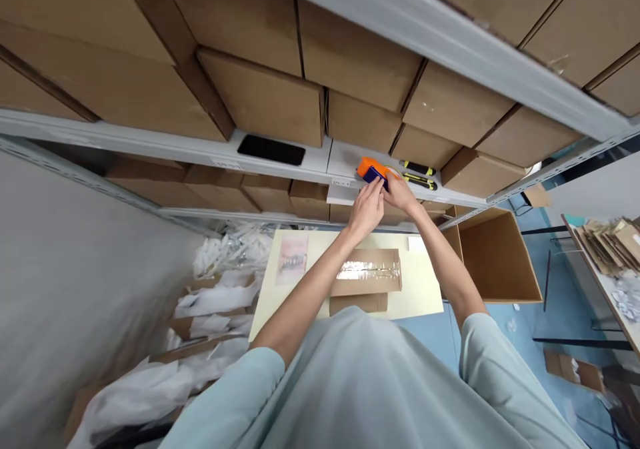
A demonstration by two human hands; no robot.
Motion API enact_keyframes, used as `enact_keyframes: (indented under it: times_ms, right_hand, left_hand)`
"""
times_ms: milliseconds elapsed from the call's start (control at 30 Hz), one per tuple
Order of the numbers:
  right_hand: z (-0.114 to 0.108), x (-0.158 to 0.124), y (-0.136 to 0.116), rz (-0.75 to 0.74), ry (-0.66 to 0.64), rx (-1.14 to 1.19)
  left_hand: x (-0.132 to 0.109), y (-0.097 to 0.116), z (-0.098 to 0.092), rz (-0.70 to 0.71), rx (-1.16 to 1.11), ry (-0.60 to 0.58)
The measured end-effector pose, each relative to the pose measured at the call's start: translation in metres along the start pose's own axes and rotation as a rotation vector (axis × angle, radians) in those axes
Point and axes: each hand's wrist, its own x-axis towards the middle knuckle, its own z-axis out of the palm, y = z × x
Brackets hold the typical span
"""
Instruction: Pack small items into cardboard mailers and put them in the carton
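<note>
Both hands were raised together to a pale metal shelf (345, 157) and met at an orange tape dispenser (369, 166) with a dark blue part, which sat on the shelf's front edge. The right hand (401, 193) was curled around the dispenser's right side. The left hand (367, 210) pressed close beside it, its fingertips on the blue part; whether that hand actually gripped could not be told.

Just right of the hands, two yellow-and-black utility knives (419, 175) lay on the same shelf. Well to the left of the hands lay a black phone (271, 149), face up. Brown cardboard cartons (260, 99) were stacked behind and above the hands.

Below the forearms was a cream surface (420, 289) carrying a flat cardboard box (367, 272) sealed with shiny clear tape. To the right of the arms stood an open, empty-looking carton (497, 259) on the blue floor. Below and left of the arms lay a heap of white plastic bags (220, 295).
</note>
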Motion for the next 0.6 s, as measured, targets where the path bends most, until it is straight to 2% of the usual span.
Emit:
enact_keyframes:
  times_ms: [67, 133, 233, 333, 400, 467, 533, 600]
  right_hand:
    - [-0.009, 0.032, -0.008, 0.004, -0.011, -0.066]
    - [-0.015, 0.057, -0.011, 0.031, -0.05, -0.103]
    - [-0.018, 0.078, -0.011, 0.049, -0.08, -0.113]
    - [-0.012, 0.077, -0.007, 0.024, 0.022, -0.111]
    - [0.003, 0.06, -0.001, 0.029, 0.153, -0.093]
    - [0.033, 0.025, 0.013, 0.061, 0.274, -0.031]
    - [0.079, -0.026, 0.032, 0.118, 0.354, 0.096]
    - [0.135, -0.088, 0.05, 0.214, 0.405, 0.283]
  left_hand:
    - [0.014, -0.004, -0.003, -0.023, 0.021, 0.012]
    - [0.012, -0.007, -0.009, -0.014, 0.026, 0.019]
    - [-0.012, -0.011, -0.019, -0.027, 0.019, 0.041]
    - [-0.051, -0.026, -0.026, -0.136, 0.019, 0.045]
    - [-0.086, -0.044, -0.03, -0.244, 0.021, 0.05]
    - [-0.13, -0.066, -0.032, -0.404, 0.033, 0.069]
    - [-0.179, -0.083, -0.033, -0.614, 0.048, 0.074]
    - [-0.224, -0.092, -0.032, -0.805, 0.044, 0.057]
